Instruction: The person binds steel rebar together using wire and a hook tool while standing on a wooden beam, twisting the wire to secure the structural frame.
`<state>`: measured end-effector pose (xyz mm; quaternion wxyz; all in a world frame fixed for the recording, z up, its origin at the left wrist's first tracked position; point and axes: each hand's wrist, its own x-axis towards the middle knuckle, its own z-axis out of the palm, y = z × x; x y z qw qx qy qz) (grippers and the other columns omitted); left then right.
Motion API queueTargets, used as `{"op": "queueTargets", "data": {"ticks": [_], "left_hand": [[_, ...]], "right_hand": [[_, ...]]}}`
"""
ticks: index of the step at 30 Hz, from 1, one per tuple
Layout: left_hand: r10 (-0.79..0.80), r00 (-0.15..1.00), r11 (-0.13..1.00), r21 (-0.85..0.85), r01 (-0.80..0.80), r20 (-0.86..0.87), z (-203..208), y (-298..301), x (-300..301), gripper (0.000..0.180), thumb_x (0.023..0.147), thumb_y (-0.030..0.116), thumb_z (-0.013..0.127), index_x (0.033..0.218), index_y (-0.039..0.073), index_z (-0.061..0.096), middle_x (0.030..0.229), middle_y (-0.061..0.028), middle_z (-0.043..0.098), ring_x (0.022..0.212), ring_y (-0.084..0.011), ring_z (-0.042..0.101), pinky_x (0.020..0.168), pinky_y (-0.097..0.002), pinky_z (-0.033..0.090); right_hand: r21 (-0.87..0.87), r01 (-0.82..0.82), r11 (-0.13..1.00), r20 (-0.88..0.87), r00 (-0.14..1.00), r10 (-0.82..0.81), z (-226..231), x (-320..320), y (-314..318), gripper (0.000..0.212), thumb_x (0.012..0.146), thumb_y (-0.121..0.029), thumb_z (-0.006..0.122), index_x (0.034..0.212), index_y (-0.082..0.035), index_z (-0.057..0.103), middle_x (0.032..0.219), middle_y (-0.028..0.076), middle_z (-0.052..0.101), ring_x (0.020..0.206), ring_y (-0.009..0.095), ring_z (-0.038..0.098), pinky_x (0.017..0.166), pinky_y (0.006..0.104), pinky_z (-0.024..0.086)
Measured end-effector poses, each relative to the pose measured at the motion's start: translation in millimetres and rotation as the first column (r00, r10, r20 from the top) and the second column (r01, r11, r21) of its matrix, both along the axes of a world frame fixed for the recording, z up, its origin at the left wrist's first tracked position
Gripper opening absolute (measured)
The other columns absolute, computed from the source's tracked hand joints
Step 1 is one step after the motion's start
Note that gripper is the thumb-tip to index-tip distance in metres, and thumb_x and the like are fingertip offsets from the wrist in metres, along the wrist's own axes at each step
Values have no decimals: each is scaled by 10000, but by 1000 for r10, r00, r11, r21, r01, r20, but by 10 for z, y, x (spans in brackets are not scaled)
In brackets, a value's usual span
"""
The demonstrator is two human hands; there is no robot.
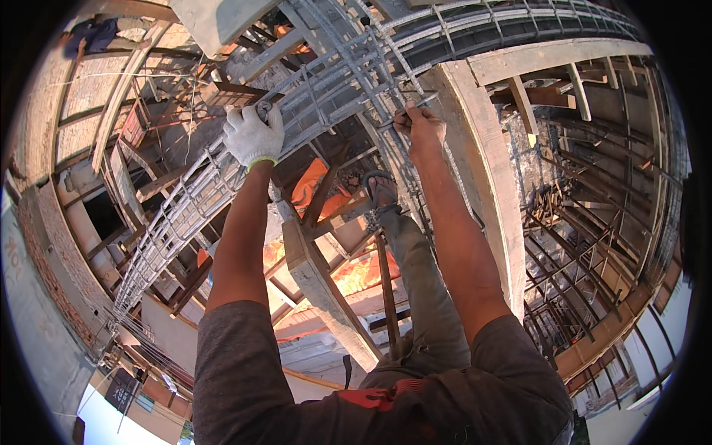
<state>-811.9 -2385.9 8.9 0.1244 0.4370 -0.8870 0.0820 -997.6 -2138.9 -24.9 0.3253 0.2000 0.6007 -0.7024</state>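
Observation:
A long rebar cage (319, 100) of grey ribbed bars and square stirrups runs from the lower left up to the upper right. Over its near side, my left hand (254, 136), in a white knit glove, is curled closed. A dark rounded piece shows between its thumb and fingers; its kind is unclear. My right hand (423, 127), bare, is closed with pinched fingertips where a second set of bars (374, 70) crosses the cage. Thin metal shows by those fingertips, but what they hold is hidden. My sandalled foot (381, 190) stands below, between the hands.
A wide timber formwork board (486, 170) rises right of my right arm. Beneath me are a wooden beam (319, 278), orange sheeting (315, 185) and open drops. Many timber props (586, 245) stand lower right. Brick walls (63, 252) lie left; another person (93, 35) is at upper left.

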Motion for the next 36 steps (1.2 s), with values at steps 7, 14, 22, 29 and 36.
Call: {"op": "queueTargets", "data": {"ticks": [7,14,22,29,36], "left_hand": [[23,1000,999,33,-24,18,-2,2,9,485,857,523,689,1001,60,685,1121,-210,615,1020,-432,605,835,-558,485],[59,995,995,80,-65,78,44,-18,25,535,878,546,672,1073,48,695,1231,-243,586,1126,-449,577,912,-545,499],[2,994,998,62,-8,108,-37,6,-67,584,895,570,623,1091,23,681,1222,-256,584,1112,-444,581,910,-541,491],[106,958,992,40,-120,268,-60,70,-66,703,928,666,492,1154,26,674,1135,-216,581,1040,-412,605,825,-517,516],[105,960,992,36,-118,260,-105,9,-48,693,929,662,488,1182,43,670,1155,-210,580,1071,-401,596,843,-516,514]], "right_hand": [[12,27,1000,-4,1000,-27,28,12,-67,203,970,-107,690,846,49,648,768,143,691,644,211,698,599,347,616],[-25,7,1000,6,1000,-7,3,33,-101,198,955,-141,730,887,25,648,822,157,715,709,223,720,644,359,635],[20,-37,999,-20,999,37,325,167,334,351,940,-203,755,1065,104,639,901,141,687,761,190,707,695,325,619],[692,50,720,52,991,-119,737,1388,2624,307,920,-237,759,1039,28,658,711,56,659,498,101,577,435,291,465],[574,-153,804,229,973,22,697,1433,2425,325,965,-286,715,817,-9,633,693,68,650,494,107,540,433,281,419]]}}
